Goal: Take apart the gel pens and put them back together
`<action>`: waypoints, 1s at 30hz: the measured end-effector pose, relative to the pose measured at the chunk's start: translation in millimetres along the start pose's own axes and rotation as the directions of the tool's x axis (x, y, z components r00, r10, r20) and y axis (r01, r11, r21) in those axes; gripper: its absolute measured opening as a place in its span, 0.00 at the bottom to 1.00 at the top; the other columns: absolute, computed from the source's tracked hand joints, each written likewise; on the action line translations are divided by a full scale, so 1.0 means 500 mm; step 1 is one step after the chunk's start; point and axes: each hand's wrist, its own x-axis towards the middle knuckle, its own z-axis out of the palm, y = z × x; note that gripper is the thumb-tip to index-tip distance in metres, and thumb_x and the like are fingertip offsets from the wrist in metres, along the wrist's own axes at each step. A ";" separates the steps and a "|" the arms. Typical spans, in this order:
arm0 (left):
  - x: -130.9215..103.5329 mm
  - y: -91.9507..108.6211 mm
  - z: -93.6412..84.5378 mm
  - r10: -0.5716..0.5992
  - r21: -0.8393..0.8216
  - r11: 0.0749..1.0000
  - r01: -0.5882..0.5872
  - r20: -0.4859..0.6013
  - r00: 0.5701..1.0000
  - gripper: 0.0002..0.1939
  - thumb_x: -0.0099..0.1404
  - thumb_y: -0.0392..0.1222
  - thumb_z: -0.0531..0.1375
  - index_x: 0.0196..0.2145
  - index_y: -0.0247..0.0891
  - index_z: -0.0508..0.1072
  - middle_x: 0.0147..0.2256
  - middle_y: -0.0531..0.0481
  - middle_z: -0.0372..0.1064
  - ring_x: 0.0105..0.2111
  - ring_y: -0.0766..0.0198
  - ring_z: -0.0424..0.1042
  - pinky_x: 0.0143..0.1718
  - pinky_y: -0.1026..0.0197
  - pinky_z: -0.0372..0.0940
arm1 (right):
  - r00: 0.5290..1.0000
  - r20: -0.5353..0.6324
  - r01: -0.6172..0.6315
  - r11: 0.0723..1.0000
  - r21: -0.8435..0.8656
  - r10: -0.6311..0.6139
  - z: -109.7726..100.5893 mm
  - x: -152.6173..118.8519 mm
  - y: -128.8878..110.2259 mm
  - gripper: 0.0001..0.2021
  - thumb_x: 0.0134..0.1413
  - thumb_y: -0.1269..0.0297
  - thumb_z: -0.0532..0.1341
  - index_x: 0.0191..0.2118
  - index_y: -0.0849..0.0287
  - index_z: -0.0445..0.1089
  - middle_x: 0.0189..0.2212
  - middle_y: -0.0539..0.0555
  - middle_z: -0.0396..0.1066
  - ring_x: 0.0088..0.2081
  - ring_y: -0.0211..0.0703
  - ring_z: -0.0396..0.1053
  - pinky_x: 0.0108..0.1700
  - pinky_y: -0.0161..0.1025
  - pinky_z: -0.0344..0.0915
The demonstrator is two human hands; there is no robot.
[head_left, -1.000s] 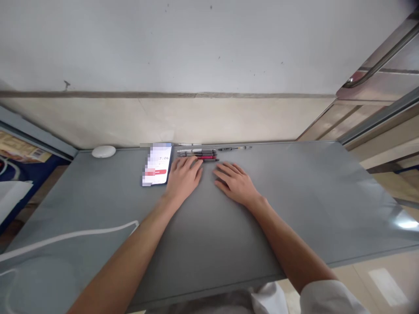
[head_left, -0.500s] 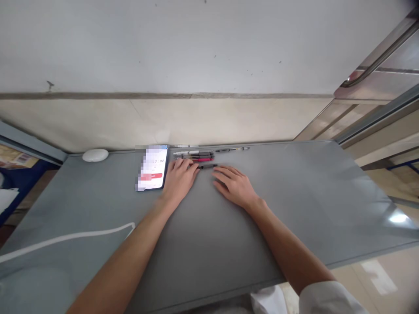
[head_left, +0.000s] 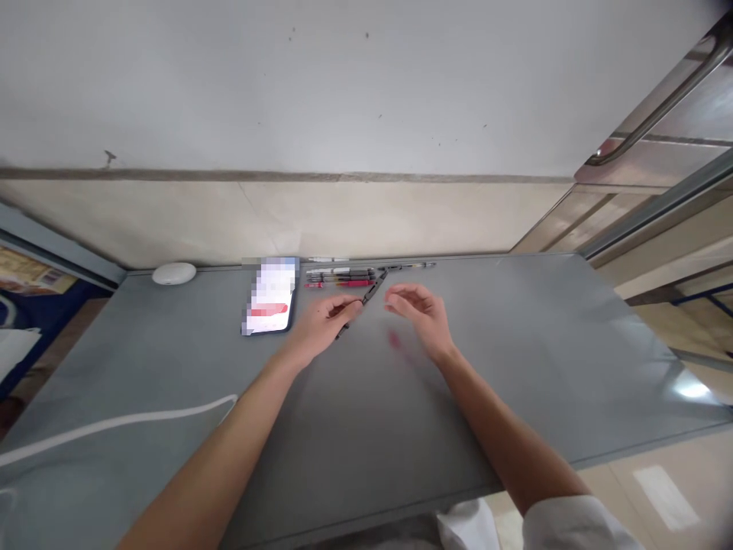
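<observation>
My left hand (head_left: 321, 325) pinches a black pen (head_left: 375, 288) slanted up to the right, its lower end showing below my fingers. Across a small gap, my right hand (head_left: 421, 309) has curled fingers with the thumb close to the fingertips; anything between them is too small to make out. Beyond my left hand lie several pens side by side, among them a red pen (head_left: 358, 283) nearest me. A thin, dark and clear pen (head_left: 421, 266) lies farther right by the table's back edge. A blurred reddish spot (head_left: 395, 340) shows below my right hand.
A lit phone (head_left: 273, 296) lies left of the pens. A white oval case (head_left: 174, 273) sits at the back left of the grey table (head_left: 544, 344). A white cable (head_left: 126, 418) crosses the left side. The wall (head_left: 366, 210) stands behind the table.
The black pen, flat between my hands before, is now tilted in my left hand's pinch. My right hand's outstretched fingers have curled inward. The view has shifted slightly.
</observation>
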 end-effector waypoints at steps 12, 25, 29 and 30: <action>-0.031 0.016 0.028 -0.050 -0.195 0.976 0.096 0.227 0.973 0.20 0.65 0.58 0.53 0.34 0.39 0.75 0.30 0.50 0.69 0.31 0.63 0.67 0.29 0.63 0.59 | 0.987 0.046 -0.160 0.945 0.287 0.154 0.014 0.000 -0.005 0.13 0.44 0.57 0.69 0.36 0.55 0.73 0.34 0.51 0.73 0.40 0.41 0.73 0.42 0.43 0.75; 0.024 0.025 0.018 0.063 -0.060 0.997 -0.056 0.122 0.991 0.18 0.63 0.55 0.57 0.29 0.39 0.76 0.25 0.53 0.67 0.25 0.65 0.64 0.27 0.63 0.55 | 0.985 -0.126 -0.047 0.880 0.473 0.120 0.039 0.065 0.009 0.12 0.42 0.59 0.70 0.32 0.54 0.69 0.29 0.46 0.70 0.31 0.34 0.69 0.37 0.37 0.72; 0.033 0.005 0.027 0.031 -0.201 0.980 0.002 0.159 0.987 0.18 0.63 0.55 0.58 0.31 0.38 0.77 0.28 0.50 0.73 0.31 0.63 0.69 0.36 0.61 0.61 | 0.985 -0.102 -0.069 0.850 0.522 0.142 0.031 0.066 0.025 0.12 0.40 0.62 0.71 0.33 0.54 0.71 0.33 0.46 0.71 0.32 0.33 0.70 0.35 0.34 0.71; 0.032 0.001 0.029 0.019 -0.226 0.974 0.022 0.175 0.984 0.17 0.63 0.54 0.58 0.31 0.37 0.77 0.28 0.49 0.73 0.31 0.63 0.70 0.37 0.61 0.62 | 0.986 -0.091 -0.072 0.848 0.525 0.140 0.029 0.066 0.027 0.12 0.40 0.63 0.71 0.33 0.54 0.71 0.33 0.46 0.71 0.32 0.33 0.69 0.34 0.33 0.70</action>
